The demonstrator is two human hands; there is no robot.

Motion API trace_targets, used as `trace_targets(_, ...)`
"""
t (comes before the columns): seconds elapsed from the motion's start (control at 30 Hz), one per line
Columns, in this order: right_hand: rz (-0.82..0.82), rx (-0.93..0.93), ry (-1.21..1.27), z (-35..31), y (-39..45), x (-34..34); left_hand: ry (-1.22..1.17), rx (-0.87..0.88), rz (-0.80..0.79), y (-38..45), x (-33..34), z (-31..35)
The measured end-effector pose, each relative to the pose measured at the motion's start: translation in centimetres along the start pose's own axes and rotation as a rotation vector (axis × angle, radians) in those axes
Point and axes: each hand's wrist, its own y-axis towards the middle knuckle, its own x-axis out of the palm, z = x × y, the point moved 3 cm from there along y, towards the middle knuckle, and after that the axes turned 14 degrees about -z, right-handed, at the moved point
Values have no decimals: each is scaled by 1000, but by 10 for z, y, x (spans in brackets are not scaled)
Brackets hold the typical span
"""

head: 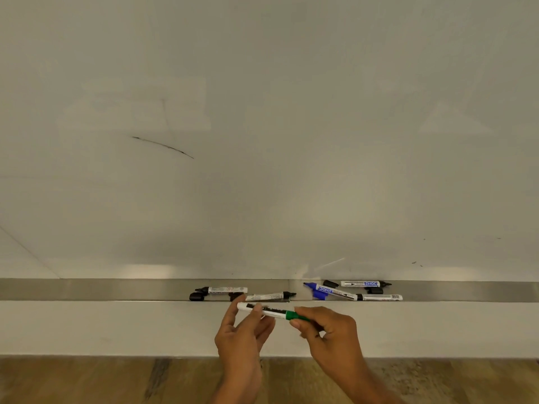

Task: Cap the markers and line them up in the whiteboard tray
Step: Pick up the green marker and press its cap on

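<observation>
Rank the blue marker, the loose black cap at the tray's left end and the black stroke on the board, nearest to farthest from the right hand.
From the right hand:
1. Blue marker, in the tray just above.
2. Loose black cap, left end of the tray.
3. Black stroke, high on the board, upper left.

"DOMS" brand on blue marker (pixel 331 291) barrel; same word upside down on black marker (pixel 361 284) behind it.

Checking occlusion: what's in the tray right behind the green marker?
Behind the green marker held by the left hand and right hand, an uncapped black marker lies in the tray. The tray's front lip hides its underside.
</observation>
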Motion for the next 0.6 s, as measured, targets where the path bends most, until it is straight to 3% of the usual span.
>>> trace_targets(0.13,13,153,178,7,-1,4,5,18,25,-2,3,-3)
trace_targets(0.4,-10,220,295,-1,4,6,-15,19,44,-2,4,0)
trace_targets(0.6,-34,222,525,-6,13,12,-175,-111,-74,-9,17,-9)
